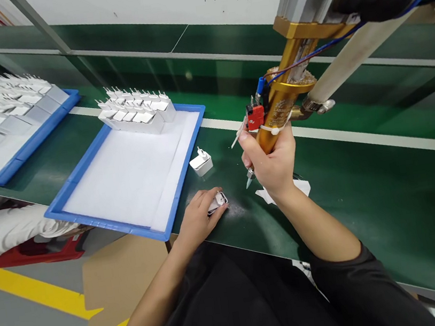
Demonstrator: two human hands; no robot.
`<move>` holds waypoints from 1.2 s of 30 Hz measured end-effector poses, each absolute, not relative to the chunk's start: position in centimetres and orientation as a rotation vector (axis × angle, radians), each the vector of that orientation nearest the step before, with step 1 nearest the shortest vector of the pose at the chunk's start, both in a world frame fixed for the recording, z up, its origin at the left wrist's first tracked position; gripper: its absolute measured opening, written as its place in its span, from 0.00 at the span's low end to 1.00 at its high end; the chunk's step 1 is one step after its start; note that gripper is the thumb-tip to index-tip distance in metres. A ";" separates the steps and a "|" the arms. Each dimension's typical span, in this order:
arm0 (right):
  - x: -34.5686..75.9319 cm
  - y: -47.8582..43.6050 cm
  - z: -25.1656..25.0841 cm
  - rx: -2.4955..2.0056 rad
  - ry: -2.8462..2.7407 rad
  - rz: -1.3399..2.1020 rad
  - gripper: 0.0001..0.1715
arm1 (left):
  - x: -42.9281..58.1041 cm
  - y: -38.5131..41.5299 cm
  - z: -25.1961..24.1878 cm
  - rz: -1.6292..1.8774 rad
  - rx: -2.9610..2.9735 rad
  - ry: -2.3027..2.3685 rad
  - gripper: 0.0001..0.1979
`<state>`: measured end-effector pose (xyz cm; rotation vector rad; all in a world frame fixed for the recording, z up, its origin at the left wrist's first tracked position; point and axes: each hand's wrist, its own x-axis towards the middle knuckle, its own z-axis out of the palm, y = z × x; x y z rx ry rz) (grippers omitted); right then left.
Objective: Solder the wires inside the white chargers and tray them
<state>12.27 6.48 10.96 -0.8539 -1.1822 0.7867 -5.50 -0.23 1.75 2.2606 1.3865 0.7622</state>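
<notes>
My right hand (276,163) is wrapped around a gold glue dispensing gun (271,117) that hangs from an overhead mount, a red switch strapped to its side. The gun's pale nozzle (249,181) points down at the green bench, a short way above and right of my left hand. Between the fingers of my left hand (200,214) a small white charger housing (218,200) is held low at the bench; its visible end looks open. Another white charger (202,162) with pins on top stands just beyond that hand. Beneath my right wrist lies a white scrap (302,187), partly hidden.
A blue tray (108,224) with a white liner holds a block of white chargers (135,110) at its far end. Farther left, another blue tray (36,141) carries many more. A person's white sleeve (12,229) shows at left. A cardboard sheet (124,276) is below the bench.
</notes>
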 end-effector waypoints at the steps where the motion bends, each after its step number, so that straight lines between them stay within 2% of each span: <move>1: 12.3 6.5 11.0 -0.850 -1.180 0.790 0.14 | -5.4 -0.2 1.5 0.759 2.259 1.400 0.16; 7: 12.4 6.6 11.0 -0.866 -1.170 0.805 0.15 | -5.2 -0.2 1.8 0.359 2.479 1.594 0.24; 11: 12.6 6.9 10.6 -0.900 -1.150 0.811 0.18 | -5.2 0.3 2.5 0.201 2.584 1.541 0.25; 19: 13.7 8.9 9.7 -0.904 -1.101 0.792 0.19 | -4.6 6.4 2.9 0.324 2.724 1.775 0.23; 23: 14.5 10.1 9.6 -0.924 -1.065 0.812 0.22 | -4.6 8.3 4.0 0.416 2.773 1.910 0.30; 27: 16.5 11.3 10.2 -1.025 -1.119 0.889 0.18 | -1.9 11.7 6.7 0.570 2.771 1.770 0.38; 31: 19.2 12.6 10.7 -1.136 -1.160 0.943 0.14 | 4.5 19.3 8.5 0.720 2.556 1.590 0.41; 36: 21.2 13.8 10.3 -1.189 -1.125 0.869 0.12 | 11.3 27.0 8.1 0.507 1.947 1.739 0.51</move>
